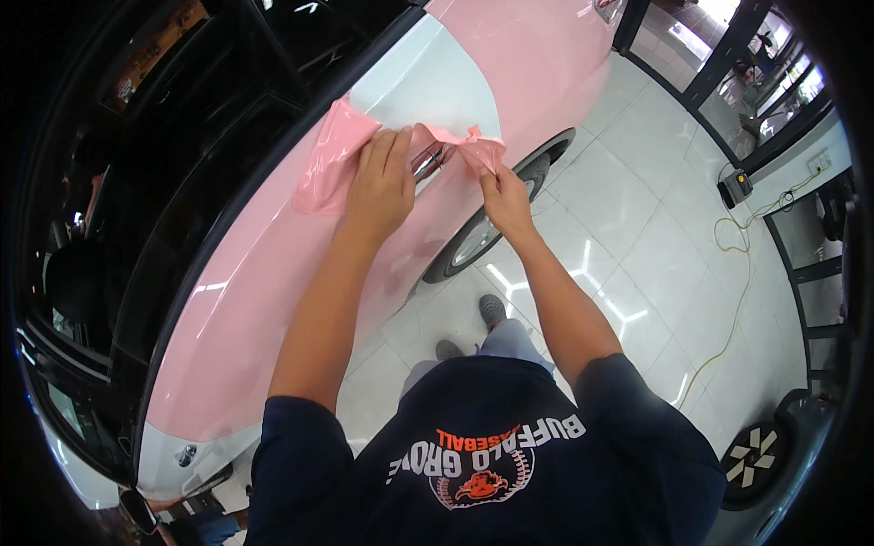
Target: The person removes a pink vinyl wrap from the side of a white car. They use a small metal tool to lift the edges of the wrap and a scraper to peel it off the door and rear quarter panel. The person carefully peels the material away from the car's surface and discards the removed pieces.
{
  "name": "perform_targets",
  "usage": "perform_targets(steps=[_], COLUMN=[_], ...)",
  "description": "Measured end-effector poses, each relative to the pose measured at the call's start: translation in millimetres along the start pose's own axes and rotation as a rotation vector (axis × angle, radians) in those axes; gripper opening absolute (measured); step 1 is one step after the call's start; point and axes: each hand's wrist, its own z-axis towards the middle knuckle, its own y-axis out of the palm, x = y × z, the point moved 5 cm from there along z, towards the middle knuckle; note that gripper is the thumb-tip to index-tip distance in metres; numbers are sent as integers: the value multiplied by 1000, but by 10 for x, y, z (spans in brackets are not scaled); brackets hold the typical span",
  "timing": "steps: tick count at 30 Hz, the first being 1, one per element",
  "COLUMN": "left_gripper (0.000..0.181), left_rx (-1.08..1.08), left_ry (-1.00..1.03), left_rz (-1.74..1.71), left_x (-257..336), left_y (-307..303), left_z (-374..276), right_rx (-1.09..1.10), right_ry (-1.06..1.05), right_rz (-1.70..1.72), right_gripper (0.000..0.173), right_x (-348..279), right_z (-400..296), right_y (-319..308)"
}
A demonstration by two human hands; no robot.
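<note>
In front of me is the side panel of a car [252, 293], largely covered in glossy pink vinyl film. A white painted patch [427, 72] lies bare between the window edge and the rear wheel [478, 235]. My left hand [384, 181] grips the folded edge of the pink film [334, 157], fingertips over its top and thumb hidden. With thumb and fingers, my right hand [505, 198] pinches a crumpled corner of the film near the wheel arch. Between both hands the film is bunched and lifted, with a dark shiny streak whose nature I cannot tell.
Dark window glass [184, 136] runs along the car's upper side. A door handle [186, 455] sits on white paint at lower left. Yellow cable [741, 286] crosses the tiled floor [635, 191] near a small black device [736, 188]. Another car's wheel [751, 457] stands at lower right.
</note>
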Motion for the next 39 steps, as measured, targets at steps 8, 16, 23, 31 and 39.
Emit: perform_targets(steps=[8, 16, 23, 31, 39], left_gripper=[43, 40, 36, 35, 36], left_rx=[-99, -102, -117, -103, -108], left_ry=[20, 33, 83, 102, 115], left_rz=[-47, 141, 303, 374, 246], left_x=[143, 22, -17, -49, 63], left_y=[-286, -590, -477, -373, -459], left_z=[-252, -626, -724, -704, -801], right_rx=[274, 139, 232, 325, 384], right_ry=[-373, -86, -15, 19, -69], right_rz=[-6, 66, 122, 61, 398], right_gripper=[28, 17, 23, 24, 21], right_x=[457, 539, 566, 337, 594], right_z=[-164, -168, -48, -368, -1028], right_y=[130, 186, 246, 334, 207])
